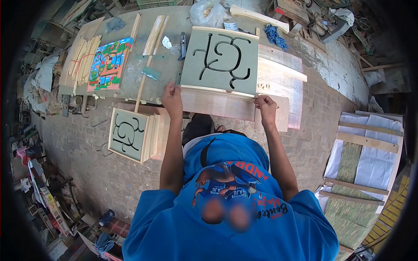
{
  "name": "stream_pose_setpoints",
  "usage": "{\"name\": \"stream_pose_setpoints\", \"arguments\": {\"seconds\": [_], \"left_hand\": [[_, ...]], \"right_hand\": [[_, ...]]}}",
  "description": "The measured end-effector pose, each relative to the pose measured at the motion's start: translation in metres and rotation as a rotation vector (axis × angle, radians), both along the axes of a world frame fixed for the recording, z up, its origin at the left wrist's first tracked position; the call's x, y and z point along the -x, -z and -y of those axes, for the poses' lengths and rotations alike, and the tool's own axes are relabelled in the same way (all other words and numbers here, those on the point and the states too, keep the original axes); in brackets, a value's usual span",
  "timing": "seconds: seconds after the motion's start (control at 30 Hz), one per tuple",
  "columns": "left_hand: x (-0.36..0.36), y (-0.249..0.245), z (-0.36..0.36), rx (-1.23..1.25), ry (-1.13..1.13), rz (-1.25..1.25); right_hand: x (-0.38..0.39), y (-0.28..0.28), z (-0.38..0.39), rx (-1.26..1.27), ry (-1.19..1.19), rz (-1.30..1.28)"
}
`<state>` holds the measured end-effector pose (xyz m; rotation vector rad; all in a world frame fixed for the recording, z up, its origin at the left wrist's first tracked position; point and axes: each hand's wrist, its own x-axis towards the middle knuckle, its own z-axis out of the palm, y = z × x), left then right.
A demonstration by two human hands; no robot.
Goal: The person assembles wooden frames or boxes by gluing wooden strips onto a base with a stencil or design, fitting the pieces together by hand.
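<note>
A grey-green square board with curving grooves cut through it lies on the work table in front of me. Pale wooden strips run along its near and far edges. My left hand is at the board's near left corner, fingers pinched together; what is between them is hidden. At the near right corner, my right hand has thumb and fingers closed on the end of the near wooden strip. To the lower left stands a stack of similar boards, edged in wood, with the same kind of grooves on top.
On the table lie a colourful printed board, a bundle of thin wooden sticks, a utility knife and a plastic bag. A blue cloth is at the far right. Wrapped panels stand right.
</note>
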<state>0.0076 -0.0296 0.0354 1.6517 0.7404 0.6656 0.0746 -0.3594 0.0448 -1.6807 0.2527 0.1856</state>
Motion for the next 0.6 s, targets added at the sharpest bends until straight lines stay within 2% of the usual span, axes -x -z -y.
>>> {"name": "stream_pose_setpoints", "arguments": {"seconds": [0.17,0.27,0.37,0.6], "left_hand": [[-0.003,0.012,-0.003,0.012,-0.011,0.059],[-0.004,0.014,-0.005,0.017,-0.026,0.058],[-0.003,0.018,-0.007,-0.029,-0.012,0.027],[-0.001,0.014,-0.008,0.03,0.034,-0.017]], "right_hand": [[-0.001,-0.001,0.001,0.054,-0.065,-0.031],[0.002,-0.005,-0.004,-0.013,0.021,-0.035],[0.001,-0.003,-0.005,0.005,0.042,-0.036],[-0.001,0.0,0.001,0.056,-0.029,0.013]]}}
